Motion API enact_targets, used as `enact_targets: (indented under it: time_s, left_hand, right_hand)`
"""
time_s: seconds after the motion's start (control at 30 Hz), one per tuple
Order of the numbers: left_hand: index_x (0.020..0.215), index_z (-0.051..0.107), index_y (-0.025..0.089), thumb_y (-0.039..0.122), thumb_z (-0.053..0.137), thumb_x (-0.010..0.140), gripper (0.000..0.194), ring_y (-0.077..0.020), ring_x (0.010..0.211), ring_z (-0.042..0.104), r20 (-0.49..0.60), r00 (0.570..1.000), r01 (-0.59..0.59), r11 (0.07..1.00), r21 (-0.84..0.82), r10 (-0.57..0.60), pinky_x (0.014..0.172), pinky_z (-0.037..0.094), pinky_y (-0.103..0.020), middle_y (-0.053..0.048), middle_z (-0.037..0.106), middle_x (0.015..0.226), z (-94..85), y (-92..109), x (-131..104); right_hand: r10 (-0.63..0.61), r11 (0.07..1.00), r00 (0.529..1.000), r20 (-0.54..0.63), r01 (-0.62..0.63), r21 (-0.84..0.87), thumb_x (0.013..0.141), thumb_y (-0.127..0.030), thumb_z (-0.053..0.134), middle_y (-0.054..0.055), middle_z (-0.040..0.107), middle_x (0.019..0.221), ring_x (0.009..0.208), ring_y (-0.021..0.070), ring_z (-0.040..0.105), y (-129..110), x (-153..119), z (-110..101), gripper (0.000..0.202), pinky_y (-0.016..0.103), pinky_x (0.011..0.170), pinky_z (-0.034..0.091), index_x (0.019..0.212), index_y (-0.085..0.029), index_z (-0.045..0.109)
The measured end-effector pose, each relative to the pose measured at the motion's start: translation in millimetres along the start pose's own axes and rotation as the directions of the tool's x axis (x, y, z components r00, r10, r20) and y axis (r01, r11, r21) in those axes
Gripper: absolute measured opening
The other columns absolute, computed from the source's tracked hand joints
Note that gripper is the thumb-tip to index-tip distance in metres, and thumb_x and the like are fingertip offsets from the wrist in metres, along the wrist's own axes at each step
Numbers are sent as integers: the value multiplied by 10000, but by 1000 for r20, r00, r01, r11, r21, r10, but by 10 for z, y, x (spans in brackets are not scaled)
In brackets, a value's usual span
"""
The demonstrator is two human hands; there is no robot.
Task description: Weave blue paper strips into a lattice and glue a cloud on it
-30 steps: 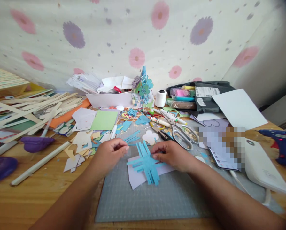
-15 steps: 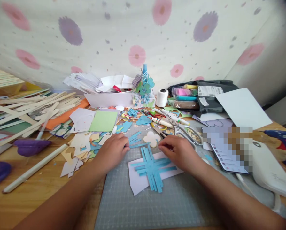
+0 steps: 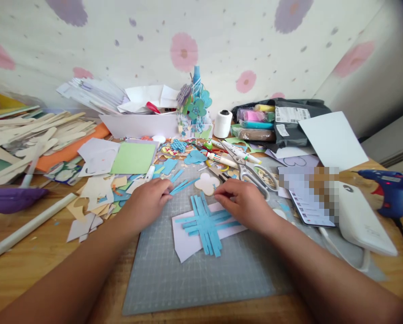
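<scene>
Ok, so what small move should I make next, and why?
I'd probably slide one loose blue strip toward the crossed blue strips with your left hand: that hand is right at the loose ones, though I can't tell whether it grips any, and the crossed ones lie on the pale paper with gaps between some ends.

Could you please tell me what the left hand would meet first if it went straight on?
The left hand would probably meet the loose blue strips just ahead; depth is unclear, so it may already touch one.
</scene>
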State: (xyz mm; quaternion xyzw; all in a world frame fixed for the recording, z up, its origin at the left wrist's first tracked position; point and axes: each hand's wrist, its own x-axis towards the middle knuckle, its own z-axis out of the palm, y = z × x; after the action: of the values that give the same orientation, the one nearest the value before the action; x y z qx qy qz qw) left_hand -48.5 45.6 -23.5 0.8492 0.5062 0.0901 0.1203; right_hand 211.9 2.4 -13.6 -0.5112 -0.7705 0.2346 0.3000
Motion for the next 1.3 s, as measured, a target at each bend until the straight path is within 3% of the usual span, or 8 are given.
enact_targets:
  time_s: [0.63, 0.77, 0.83, 0.9, 0.97, 1.1, 1.2, 1.3]
  left_hand:
    - [893, 654, 181, 293, 356, 872, 319, -246, 849, 627, -59, 998, 37, 999, 19, -36, 734, 449, -346, -75, 659, 899, -178, -65, -58]
    - [883, 667, 197, 316, 447, 858, 251, -208, 779, 641, -152, 986, 32, 983, -181, -60, 715, 462, -313, -42, 685, 869, -212, 105, -111]
    - [883, 670, 216, 312, 499, 848, 199, -167, 643, 623, -143, 987, 30, 948, -316, -79, 641, 463, -284, -4, 680, 790, -208, 257, -146]
    - [871, 679, 226, 288, 526, 843, 167, -167, 698, 633, -169, 986, -55, 939, -338, -3, 662, 463, -279, 3, 680, 789, -194, 409, -176]
    - [881, 680, 227, 257, 544, 844, 144, -157, 707, 633, -183, 982, -115, 931, -346, 53, 656, 462, -268, 9, 675, 777, -172, 521, -198]
    - [898, 669, 230, 199, 558, 851, 123, -131, 688, 634, -247, 964, -187, 906, -380, 96, 642, 471, -246, 29, 667, 760, -122, 580, -214]
    - [934, 651, 224, 193, 568, 867, 110, -134, 746, 647, -331, 939, -215, 905, -366, 89, 674, 494, -246, 16, 677, 825, -91, 543, -220]
    - [989, 640, 188, 174, 540, 897, 137, -166, 883, 645, -402, 893, -312, 923, -227, 203, 780, 508, -291, -38, 679, 940, -74, 521, -242]
  right_hand:
    - [-33, 999, 999, -34, 35, 38, 840, -112, 596, 44, 660, 788, 718, 156, 623, 0, -5, 18, 109, 279, 678, 472, 819, -149, 697]
    - [-96, 994, 983, -155, 103, 39, 856, -161, 608, 106, 661, 980, 888, 202, 638, 2, -13, 39, 201, 322, 769, 509, 1043, -133, 677]
    - [-198, 979, 948, -250, 206, 7, 851, -214, 647, 166, 599, 1175, 1093, 244, 579, -31, -26, 25, 372, 365, 893, 488, 1207, -115, 608]
    - [-307, 950, 904, -298, 309, -40, 842, -246, 676, 194, 551, 1259, 1186, 261, 523, -75, -38, -10, 427, 384, 962, 452, 1237, -105, 593]
    - [-374, 927, 890, -262, 371, -65, 851, -225, 670, 166, 622, 1148, 1082, 237, 585, -112, -49, -53, 308, 351, 906, 477, 1140, -117, 656]
    - [-350, 937, 936, -22, 350, -21, 889, -139, 585, 62, 690, 792, 723, 160, 635, -140, -61, -126, 155, 252, 635, 477, 970, -143, 717]
    - [-294, 956, 949, 116, 293, 21, 881, -98, 557, 38, 713, 808, 730, 147, 638, -141, -61, -195, 188, 238, 646, 459, 956, -162, 717]
    - [-127, 991, 984, 126, 122, 48, 862, -72, 535, 8, 724, 832, 723, 125, 636, -134, -83, -309, 229, 213, 637, 450, 949, -188, 711]
